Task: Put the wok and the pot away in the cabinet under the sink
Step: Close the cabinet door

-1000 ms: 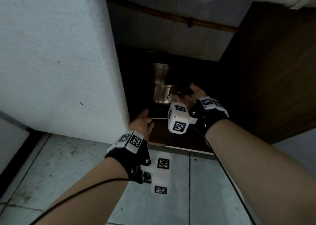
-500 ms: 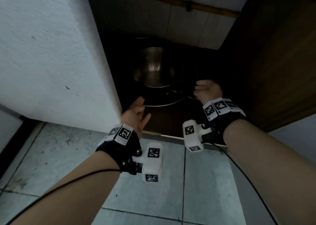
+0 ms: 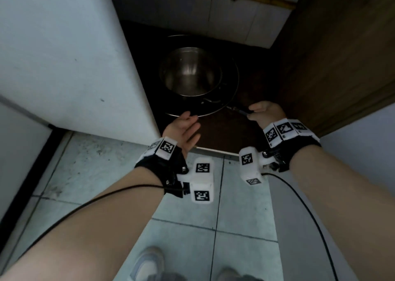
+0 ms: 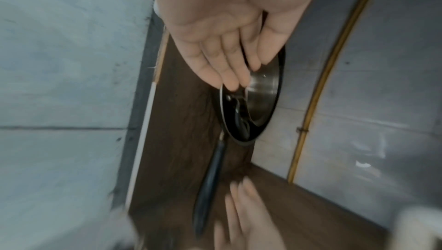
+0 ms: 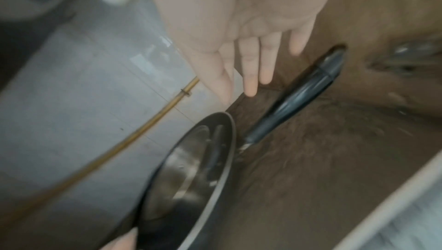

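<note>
One wok [image 3: 226,101] handle [image 3: 237,110] points right toward the right hand [image 3: 266,114], pot [image 3: 188,75] upright inside.

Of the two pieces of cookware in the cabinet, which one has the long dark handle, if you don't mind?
The wok, the wide dark pan underneath. Its handle sticks out toward the right hand; the shiny steel pot sits inside it.

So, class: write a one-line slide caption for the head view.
Steel pot nested in the wok inside the cabinet, both open hands alongside.
</note>
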A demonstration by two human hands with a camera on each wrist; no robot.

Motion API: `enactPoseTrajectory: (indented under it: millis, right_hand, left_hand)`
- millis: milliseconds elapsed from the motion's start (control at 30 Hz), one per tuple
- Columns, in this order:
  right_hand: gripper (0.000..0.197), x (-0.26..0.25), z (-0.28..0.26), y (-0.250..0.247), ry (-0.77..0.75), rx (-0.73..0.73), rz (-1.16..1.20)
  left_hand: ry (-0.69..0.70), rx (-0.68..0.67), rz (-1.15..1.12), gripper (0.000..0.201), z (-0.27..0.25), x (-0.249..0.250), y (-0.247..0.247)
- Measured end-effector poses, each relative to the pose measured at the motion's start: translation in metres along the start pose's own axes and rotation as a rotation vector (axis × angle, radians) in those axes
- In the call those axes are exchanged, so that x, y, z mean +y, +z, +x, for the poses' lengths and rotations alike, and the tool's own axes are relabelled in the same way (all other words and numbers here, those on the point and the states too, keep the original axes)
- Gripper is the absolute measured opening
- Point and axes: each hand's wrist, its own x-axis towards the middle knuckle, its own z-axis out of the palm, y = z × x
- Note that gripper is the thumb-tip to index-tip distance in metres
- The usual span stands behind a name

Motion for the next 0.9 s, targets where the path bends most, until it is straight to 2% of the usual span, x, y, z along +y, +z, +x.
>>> enactPoseTrajectory:
  millis: [67,200,400,500,600,733,800,900]
  right_hand:
    - [0.034,-0.016,-0.028,-0.010,0.037,-0.045,0.065]
    - [0.037,-0.048,-0.087,-0.039,0.160,-0.229,0.190]
    - [0.036,-0.089,-0.173,-0.087,0.245,-0.237,0.373]
    - [0.033,-0.120,-0.223,-0.134,0.230,-0.179,0.373]
    - [0.017,-0.144,-0.272,-0.183,0.143,-0.071,0.305]
    - [0.013,-0.174,-0.344,-0.248,0.021,0.034,0.253]
    - [0.016,-0.187,-0.372,-0.280,-0.007,0.079,0.262]
    - [0.023,-0.190,-0.393,-0.320,0.032,0.193,0.311]
  left_hand:
    - [-0.043,-0.011,0.037,0.038,-0.028,0.008,0.011]
    - [-0.110,0.059,0.064,0.025,-0.087,0.029,0.033]
    - [-0.173,0.095,0.078,0.026,-0.164,0.067,0.070]
    - [-0.204,0.080,0.096,0.024,-0.216,0.085,0.096]
    - [-0.274,0.061,0.106,0.021,-0.268,0.091,0.117]
    - [-0.405,-0.001,0.222,0.022,-0.345,0.093,0.139]
    - [-0.463,-0.027,0.283,0.021,-0.380,0.096,0.143]
    - [-0.466,-0.009,0.338,0.038,-0.418,0.100,0.143]
